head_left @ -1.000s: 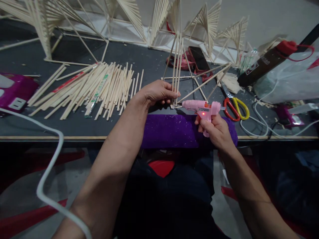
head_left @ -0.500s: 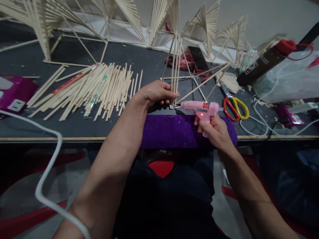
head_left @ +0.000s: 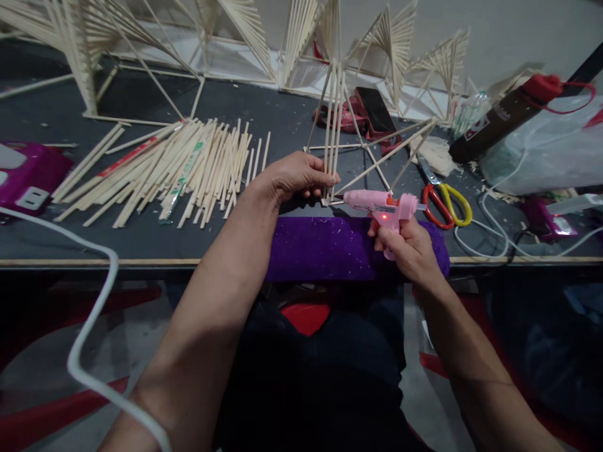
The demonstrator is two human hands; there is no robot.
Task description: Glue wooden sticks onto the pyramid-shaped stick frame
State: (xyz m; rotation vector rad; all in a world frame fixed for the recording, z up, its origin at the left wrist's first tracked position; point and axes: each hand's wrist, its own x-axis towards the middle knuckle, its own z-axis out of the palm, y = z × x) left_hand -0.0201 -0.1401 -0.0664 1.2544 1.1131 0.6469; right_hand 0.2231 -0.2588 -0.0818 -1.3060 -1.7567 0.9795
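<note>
My left hand is closed, its thumb and fingers pinching a wooden stick low down on a small stick frame. Several thin upright sticks stand close together at that corner. In my right hand is a pink hot glue gun with a small red light on. Its nozzle points left, close to the foot of the upright sticks; whether it touches them I cannot tell. A purple cloth lies under both hands along the table's front edge.
Loose sticks lie piled on the left. Scissors, a phone and a dark bottle are on the right. Finished-looking stick structures stand along the back. A white cable hangs over the front left edge.
The glue gun has shifted very slightly to the right in my right hand. My left hand keeps its place on the stick.
</note>
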